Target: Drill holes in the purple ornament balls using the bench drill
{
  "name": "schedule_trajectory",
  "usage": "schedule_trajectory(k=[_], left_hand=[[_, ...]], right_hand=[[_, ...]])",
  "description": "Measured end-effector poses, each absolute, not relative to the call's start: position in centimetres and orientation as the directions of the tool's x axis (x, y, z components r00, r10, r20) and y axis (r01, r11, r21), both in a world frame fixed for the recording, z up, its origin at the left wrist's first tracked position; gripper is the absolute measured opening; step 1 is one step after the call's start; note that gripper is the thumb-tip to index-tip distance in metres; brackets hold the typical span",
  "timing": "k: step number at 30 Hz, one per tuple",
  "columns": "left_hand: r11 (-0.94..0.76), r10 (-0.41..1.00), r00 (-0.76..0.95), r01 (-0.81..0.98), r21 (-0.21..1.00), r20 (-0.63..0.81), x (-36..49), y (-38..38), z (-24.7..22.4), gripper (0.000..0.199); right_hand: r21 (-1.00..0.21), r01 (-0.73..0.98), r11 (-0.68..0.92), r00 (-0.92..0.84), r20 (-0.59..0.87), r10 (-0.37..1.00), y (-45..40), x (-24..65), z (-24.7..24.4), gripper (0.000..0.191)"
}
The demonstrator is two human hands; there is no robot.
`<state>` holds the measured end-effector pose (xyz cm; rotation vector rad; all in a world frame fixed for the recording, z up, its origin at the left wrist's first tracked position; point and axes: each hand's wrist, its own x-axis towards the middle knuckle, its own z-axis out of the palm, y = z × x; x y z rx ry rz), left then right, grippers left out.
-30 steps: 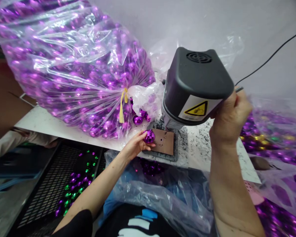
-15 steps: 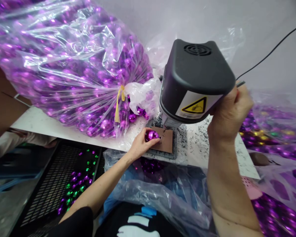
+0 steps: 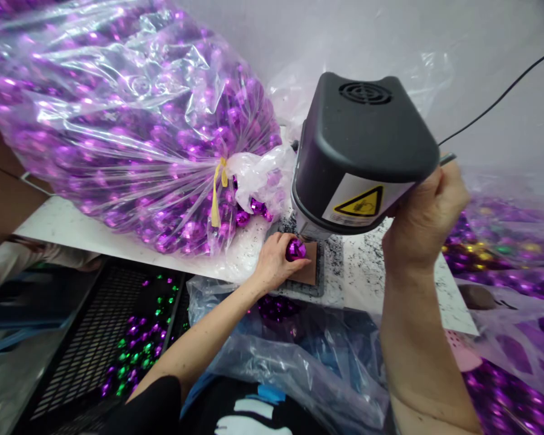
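Note:
My left hand (image 3: 276, 260) is closed on a shiny purple faceted bead (image 3: 295, 249), pinched between thumb and fingers. It rests over a brown block (image 3: 306, 275) on the grey base (image 3: 318, 287) of a black bench machine (image 3: 367, 139). The bead is close to the lower end of the machine's head, whose tool tip is hidden. On the machine's right side, my right hand (image 3: 428, 211) is wrapped round a lever (image 3: 448, 159), with only its dark end showing. The machine's housing covers some of those fingers.
A large clear bag (image 3: 140, 133) of purple beads, tied with yellow ribbon, lies left. Dark shavings litter the white table (image 3: 362, 266). A plastic sheet (image 3: 299, 356) hangs at the front edge. Below left is a black crate (image 3: 77, 338); a cable (image 3: 503, 96) runs right.
My left hand has moved right with the purple bead, further over the brown block and closer beneath the machine head. My right hand stays at the lever.

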<state>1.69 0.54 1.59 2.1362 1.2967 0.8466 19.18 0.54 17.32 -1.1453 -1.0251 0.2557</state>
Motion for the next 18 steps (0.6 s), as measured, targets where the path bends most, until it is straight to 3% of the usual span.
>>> schedule_trajectory(k=[8,18], left_hand=[[-0.517,0.851,0.4,0.527,0.674,0.34,2.1,-0.5,0.1,0.05],[-0.519,0.846,0.407,0.481,0.707,0.344,1.2,0.0,-0.3,0.06]], right_hand=[[-0.83,0.304,0.467,0.522,0.555,0.647,0.3,19.1,17.4,0.055],[-0.817,0.299,0.493,0.515,0.573,0.638,0.3,19.0,17.1,0.055]])
